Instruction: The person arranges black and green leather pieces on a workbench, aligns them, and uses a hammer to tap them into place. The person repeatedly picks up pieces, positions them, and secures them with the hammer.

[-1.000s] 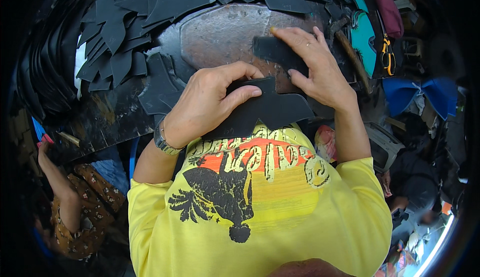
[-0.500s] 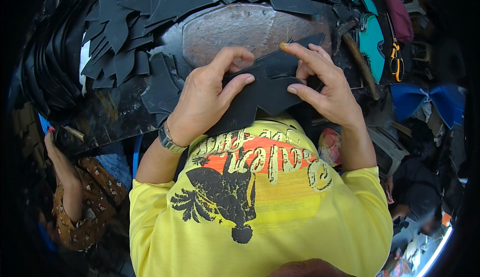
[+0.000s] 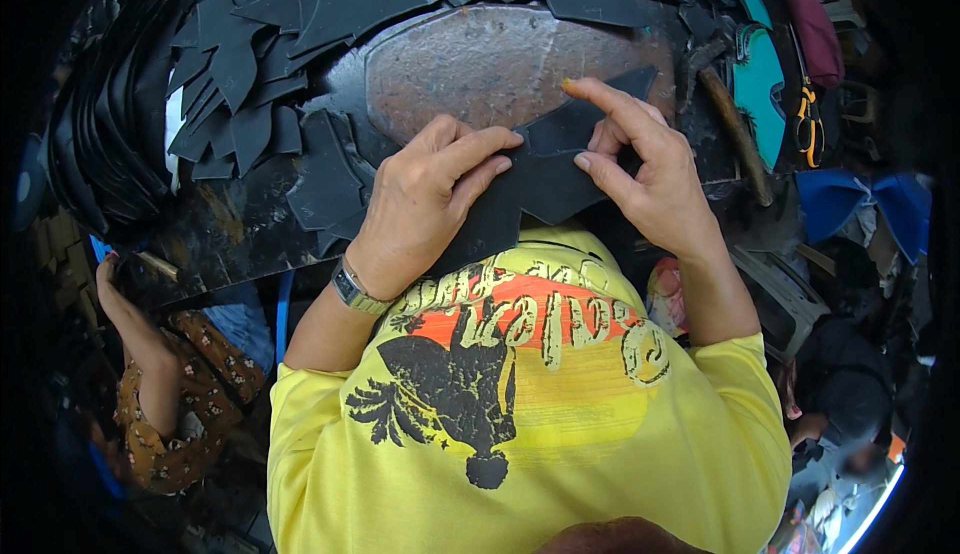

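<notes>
A black leather-like cut piece [image 3: 510, 189] with pointed edges lies between my hands, close to my chest. My left hand [image 3: 420, 194] pinches its upper left edge between thumb and forefinger. My right hand [image 3: 645, 169] has its thumb on the piece's right part, with the middle fingers curled close by, partly hidden. Its forefinger is stretched out over the piece, its tip stained yellow-orange. Another dark flap [image 3: 575, 124] lies along the top of the piece, overlapping it. Beyond the hands is a worn brown slab [image 3: 460, 64] set on the dark table.
Stacked black cut pieces [image 3: 235, 74] cover the left and far table. A hammer [image 3: 735, 129], teal pieces [image 3: 757, 94], orange-handled scissors [image 3: 809, 129] and a maroon roll [image 3: 808, 19] lie at the right. Another person's arm [image 3: 150, 354] is at lower left.
My left forefinger has come down to meet the thumb on the piece's edge. My right fingers have shifted slightly, with the forefinger still stretched out.
</notes>
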